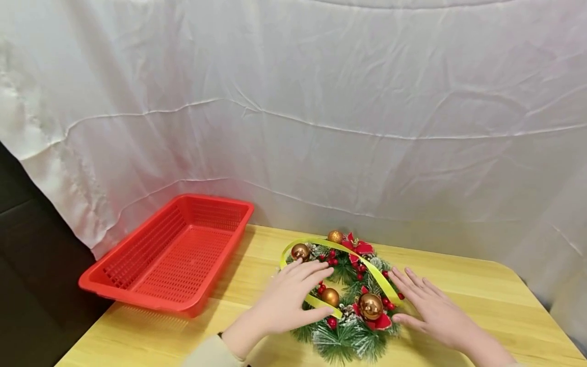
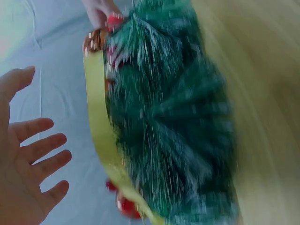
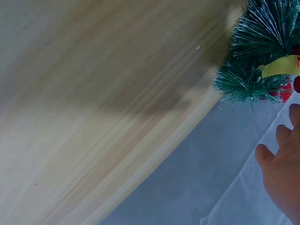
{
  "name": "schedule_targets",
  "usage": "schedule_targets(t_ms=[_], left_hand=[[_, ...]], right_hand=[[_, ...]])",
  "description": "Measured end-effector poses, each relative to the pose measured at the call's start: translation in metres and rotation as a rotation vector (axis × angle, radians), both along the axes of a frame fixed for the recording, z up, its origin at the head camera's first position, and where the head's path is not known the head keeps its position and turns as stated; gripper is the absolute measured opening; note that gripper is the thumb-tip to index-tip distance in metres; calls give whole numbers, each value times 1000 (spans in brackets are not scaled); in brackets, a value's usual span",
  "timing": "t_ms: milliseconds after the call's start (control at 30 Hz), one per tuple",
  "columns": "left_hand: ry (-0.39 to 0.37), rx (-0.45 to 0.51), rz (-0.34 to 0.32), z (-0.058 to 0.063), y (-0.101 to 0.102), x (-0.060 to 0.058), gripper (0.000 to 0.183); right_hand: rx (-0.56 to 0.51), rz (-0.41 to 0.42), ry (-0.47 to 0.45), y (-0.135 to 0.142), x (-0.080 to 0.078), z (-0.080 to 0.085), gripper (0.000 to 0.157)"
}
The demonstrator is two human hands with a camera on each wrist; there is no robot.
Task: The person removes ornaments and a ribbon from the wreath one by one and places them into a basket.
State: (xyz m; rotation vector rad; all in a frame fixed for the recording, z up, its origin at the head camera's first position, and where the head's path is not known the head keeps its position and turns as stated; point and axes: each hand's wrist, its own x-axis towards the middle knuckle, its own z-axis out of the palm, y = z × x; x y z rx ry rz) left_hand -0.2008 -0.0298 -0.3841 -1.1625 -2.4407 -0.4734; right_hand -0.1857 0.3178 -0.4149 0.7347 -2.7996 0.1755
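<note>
While pale, creased cloth (image 1: pixel 321 102) with a satiny sheen hangs as a backdrop, a smooth worktop (image 1: pixel 486 285) of light, streaky wood grain stretches before it. On its left sits a rectangular basket (image 1: pixel 221 261) of glossy red plastic, its sloping walls and floor perforated. Well to the basket's right, a round wreath (image 1: pixel 352 293) of bristly green sprigs, frosted white in places, lies on the worktop. The left hand (image 1: pixel 293 295) is spread over its left side; the right hand (image 1: pixel 426 311), fingers extended and thumb apart, is at its right edge, contact unclear. A flat yellow ribbon (image 1: pixel 376 275) loops across the greenery, past pointed red petals (image 1: pixel 357 247), shiny copper baubles (image 1: pixel 370 306) and small, round red berries (image 1: pixel 332 322).
</note>
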Motion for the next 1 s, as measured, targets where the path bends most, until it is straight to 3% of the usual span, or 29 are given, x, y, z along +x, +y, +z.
schedule_targets(t_ms=[167, 467, 1000], left_hand=[[-44, 19, -38, -1, 27, 6, 62], [-84, -32, -29, -1, 66, 14, 53], [-62, -28, 27, -8, 99, 18, 42]], right_hand=[[-2, -9, -29, -2, -2, -2, 82], [23, -5, -20, -3, -5, -8, 81], [32, 32, 23, -3, -8, -11, 81]])
